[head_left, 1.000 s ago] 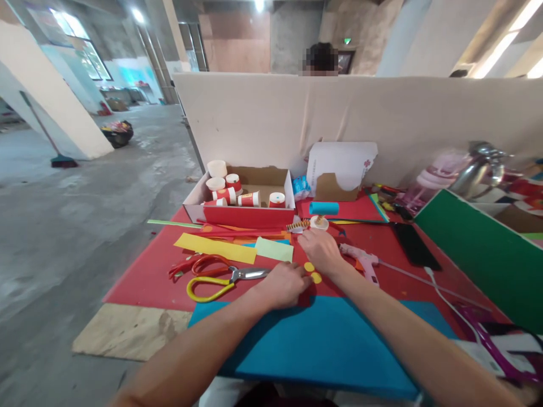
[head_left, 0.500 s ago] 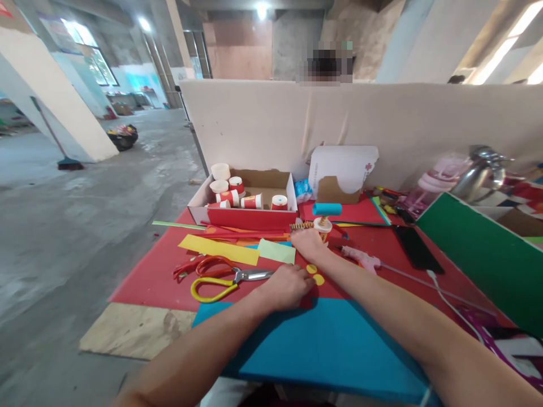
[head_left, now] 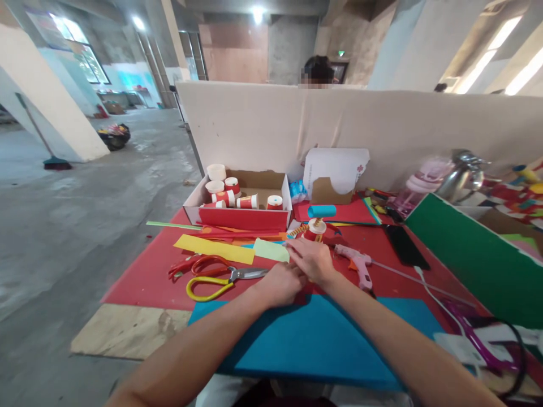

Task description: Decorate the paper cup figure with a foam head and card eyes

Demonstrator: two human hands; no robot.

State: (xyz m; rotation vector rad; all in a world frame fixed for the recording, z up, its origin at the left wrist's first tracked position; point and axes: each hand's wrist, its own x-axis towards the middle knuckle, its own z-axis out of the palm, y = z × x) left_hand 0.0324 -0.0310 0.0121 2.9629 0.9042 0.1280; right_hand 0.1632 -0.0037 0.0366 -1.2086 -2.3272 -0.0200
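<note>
My left hand (head_left: 283, 284) rests low over the red tabletop at the blue sheet's far edge, its fingers curled; whatever they may hold is hidden. Just beyond it my right hand (head_left: 313, 260) reaches across with fingers stretched to the left, covering the spot with the yellow discs. The two hands meet or overlap at the fingertips. Behind my right hand stands a small paper cup (head_left: 316, 227) topped by a blue paper tube (head_left: 321, 211), a folded paper spring at its side. Left of my hands lie scissors (head_left: 231, 275) with red and yellow handles.
A yellow paper strip (head_left: 214, 249) and a pale green paper piece (head_left: 271, 250) lie beyond the scissors. A box (head_left: 244, 217) of paper cups stands behind. To the right are a pink glue gun (head_left: 358, 261), a phone (head_left: 406, 247) and a green board (head_left: 470, 257). A person's head shows beyond the partition.
My right hand has drawn back from the paper spring beside the cup and come towards my left hand, hiding the yellow discs. The left hand stays near the same place.
</note>
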